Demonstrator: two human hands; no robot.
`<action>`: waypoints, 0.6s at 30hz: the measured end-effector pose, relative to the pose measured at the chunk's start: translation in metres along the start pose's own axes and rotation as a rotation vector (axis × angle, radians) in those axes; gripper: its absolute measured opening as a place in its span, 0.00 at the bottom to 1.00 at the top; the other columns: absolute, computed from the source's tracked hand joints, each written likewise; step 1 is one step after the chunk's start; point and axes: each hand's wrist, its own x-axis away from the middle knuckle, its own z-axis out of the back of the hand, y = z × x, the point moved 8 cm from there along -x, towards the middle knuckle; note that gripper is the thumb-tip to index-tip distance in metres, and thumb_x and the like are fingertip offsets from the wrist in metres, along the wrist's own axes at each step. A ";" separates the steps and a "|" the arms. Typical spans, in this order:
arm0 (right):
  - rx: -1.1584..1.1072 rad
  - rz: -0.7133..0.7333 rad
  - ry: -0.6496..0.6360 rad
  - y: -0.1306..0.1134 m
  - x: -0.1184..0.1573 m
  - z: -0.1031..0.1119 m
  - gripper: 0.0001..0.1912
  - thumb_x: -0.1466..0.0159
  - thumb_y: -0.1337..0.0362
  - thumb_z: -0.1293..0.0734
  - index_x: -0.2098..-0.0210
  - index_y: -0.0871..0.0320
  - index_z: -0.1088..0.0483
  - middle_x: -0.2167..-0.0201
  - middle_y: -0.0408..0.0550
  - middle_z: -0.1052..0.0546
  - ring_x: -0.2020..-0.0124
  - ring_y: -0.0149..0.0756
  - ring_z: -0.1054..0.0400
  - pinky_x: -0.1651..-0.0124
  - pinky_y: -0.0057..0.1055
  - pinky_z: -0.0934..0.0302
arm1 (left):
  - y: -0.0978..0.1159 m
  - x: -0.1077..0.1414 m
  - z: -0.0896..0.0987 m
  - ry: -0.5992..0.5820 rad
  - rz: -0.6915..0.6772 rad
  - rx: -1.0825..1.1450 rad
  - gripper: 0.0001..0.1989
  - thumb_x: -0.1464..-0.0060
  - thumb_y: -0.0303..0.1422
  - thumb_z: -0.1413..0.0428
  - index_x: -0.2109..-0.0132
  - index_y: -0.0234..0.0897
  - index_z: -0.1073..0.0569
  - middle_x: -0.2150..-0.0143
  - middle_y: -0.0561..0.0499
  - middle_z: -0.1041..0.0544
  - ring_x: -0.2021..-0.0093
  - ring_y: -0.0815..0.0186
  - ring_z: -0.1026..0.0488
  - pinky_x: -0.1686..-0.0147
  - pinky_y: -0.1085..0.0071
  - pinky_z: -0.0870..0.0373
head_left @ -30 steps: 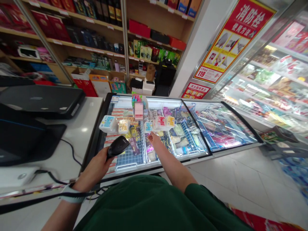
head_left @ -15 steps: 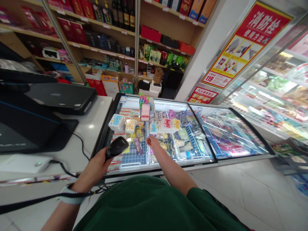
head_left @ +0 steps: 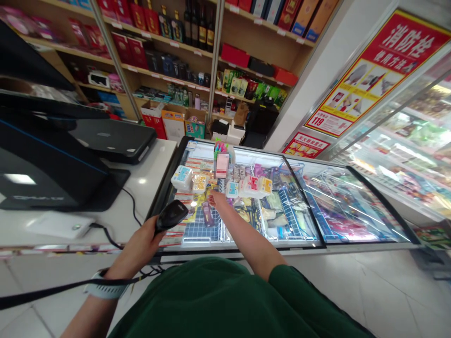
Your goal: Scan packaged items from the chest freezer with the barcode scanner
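Head cam: L hand (head_left: 136, 245) wraps fingers round a black barcode scanner (head_left: 171, 216), grip closed, nose pointing fwd over the edge of a chest freezer (head_left: 169, 188). White wrist strap (head_left: 105, 291) on L wrist, dark cord trailing off to the left. R hand (head_left: 217, 200) reaches out over the freezer's glass top, fingers bunched, tips by yellow packets (head_left: 200, 199); can't tell if pinching anything or touching the glass. Just ahead of it, white tub (head_left: 182, 177), small pkgs (head_left: 232, 189) and a stack of white pkgs (head_left: 252, 186) sit on the freezer, scanner well short of them. Green sleeve (head_left: 292, 291) on R arm. White counter (head_left: 148, 173) w/ dark POS monitor (head_left: 45, 164) to the L. Shop shelves (head_left: 169, 61) w/ boxes and bottles beyond.
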 end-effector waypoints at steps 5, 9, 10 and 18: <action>0.055 -0.036 -0.033 -0.002 -0.006 -0.026 0.13 0.39 0.59 0.28 0.69 0.59 0.34 0.80 0.38 0.31 0.81 0.27 0.34 0.77 0.23 0.37 | -0.006 0.005 0.001 0.007 0.001 0.020 0.27 0.43 0.42 0.55 0.43 0.30 0.36 0.48 0.35 0.23 0.50 0.50 0.24 0.51 0.59 0.29; 0.103 -0.054 -0.026 -0.001 -0.013 -0.038 0.14 0.40 0.59 0.27 0.69 0.59 0.34 0.81 0.38 0.32 0.83 0.27 0.36 0.80 0.22 0.40 | -0.004 0.007 0.005 0.013 -0.014 0.031 0.25 0.43 0.42 0.54 0.44 0.31 0.34 0.51 0.37 0.22 0.51 0.50 0.24 0.51 0.59 0.29; 0.110 -0.054 -0.020 0.000 -0.015 -0.039 0.13 0.40 0.60 0.27 0.69 0.59 0.34 0.82 0.38 0.32 0.83 0.27 0.36 0.80 0.22 0.40 | -0.003 0.008 0.005 0.011 -0.017 0.035 0.25 0.43 0.42 0.54 0.45 0.31 0.34 0.51 0.37 0.22 0.51 0.51 0.24 0.51 0.59 0.29; 0.055 -0.002 -0.017 -0.004 -0.017 -0.038 0.11 0.43 0.68 0.27 0.71 0.59 0.35 0.85 0.37 0.34 0.85 0.29 0.37 0.83 0.23 0.42 | -0.001 0.007 0.008 0.034 -0.021 0.041 0.24 0.44 0.42 0.53 0.46 0.32 0.33 0.51 0.37 0.22 0.52 0.50 0.23 0.52 0.58 0.28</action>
